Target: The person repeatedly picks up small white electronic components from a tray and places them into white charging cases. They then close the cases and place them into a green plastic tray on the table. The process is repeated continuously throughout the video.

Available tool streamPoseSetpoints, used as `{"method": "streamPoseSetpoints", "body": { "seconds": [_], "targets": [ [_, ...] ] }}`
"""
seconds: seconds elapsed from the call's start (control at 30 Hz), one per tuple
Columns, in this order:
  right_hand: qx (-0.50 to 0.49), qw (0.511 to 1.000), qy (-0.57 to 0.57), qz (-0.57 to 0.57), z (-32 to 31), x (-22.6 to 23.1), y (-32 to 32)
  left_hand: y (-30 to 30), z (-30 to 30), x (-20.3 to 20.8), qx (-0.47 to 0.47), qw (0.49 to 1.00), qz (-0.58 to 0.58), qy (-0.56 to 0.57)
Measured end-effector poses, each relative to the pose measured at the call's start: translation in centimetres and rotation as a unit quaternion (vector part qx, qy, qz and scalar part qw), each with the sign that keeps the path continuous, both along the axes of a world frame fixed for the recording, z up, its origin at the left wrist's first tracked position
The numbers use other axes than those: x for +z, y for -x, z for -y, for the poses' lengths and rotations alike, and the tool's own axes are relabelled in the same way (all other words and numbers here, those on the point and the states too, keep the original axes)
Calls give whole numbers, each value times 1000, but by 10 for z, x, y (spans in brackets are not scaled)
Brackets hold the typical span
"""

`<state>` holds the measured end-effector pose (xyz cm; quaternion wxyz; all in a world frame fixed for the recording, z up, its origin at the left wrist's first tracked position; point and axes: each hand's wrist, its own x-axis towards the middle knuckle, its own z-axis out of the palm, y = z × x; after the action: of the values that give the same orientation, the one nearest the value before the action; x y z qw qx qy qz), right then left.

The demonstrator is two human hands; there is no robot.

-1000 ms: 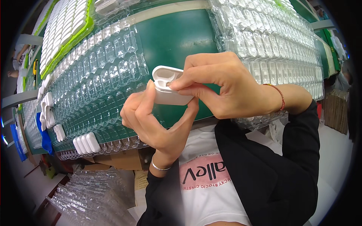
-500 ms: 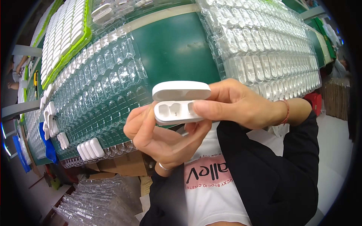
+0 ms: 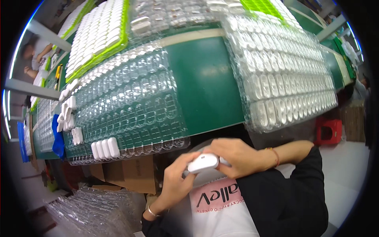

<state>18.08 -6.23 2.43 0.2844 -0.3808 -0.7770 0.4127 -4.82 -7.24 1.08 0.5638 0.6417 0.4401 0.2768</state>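
A small white plastic case (image 3: 203, 162), lid closed, sits between both my hands close to my chest, below the table's near edge. My left hand (image 3: 177, 183) cups it from beneath. From above and the right, my right hand (image 3: 237, 157) wraps over it, a thin red cord on that wrist. Clear blister trays (image 3: 130, 110) with a few white cases (image 3: 104, 148) in the near row lie on the green table (image 3: 205, 83) just ahead of my hands.
Another clear tray (image 3: 284, 79) full of white cases lies at the right. A green-rimmed tray (image 3: 98, 35) of white cases is at the far left. Stacked clear trays (image 3: 94, 209) and cardboard boxes (image 3: 130, 173) sit under the table; a red stool (image 3: 329, 132) stands right. Another person (image 3: 33, 59) works far left.
The white case was held open up over the table; now its lid is shut and both hands have dropped with it toward my chest.
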Motion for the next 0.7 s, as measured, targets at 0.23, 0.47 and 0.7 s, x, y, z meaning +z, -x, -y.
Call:
{"method": "streamPoseSetpoints", "body": {
  "seconds": [0.23,0.47,0.7],
  "targets": [
    [114,976,180,52,10,-32,3,13,27,-28,-40,988,-32,145],
    [55,986,156,15,25,-82,7,0,37,-72,22,974,7,225],
    [-104,989,102,-21,41,-109,-13,-32,26,-114,-23,977,65,201]
  ]
}}
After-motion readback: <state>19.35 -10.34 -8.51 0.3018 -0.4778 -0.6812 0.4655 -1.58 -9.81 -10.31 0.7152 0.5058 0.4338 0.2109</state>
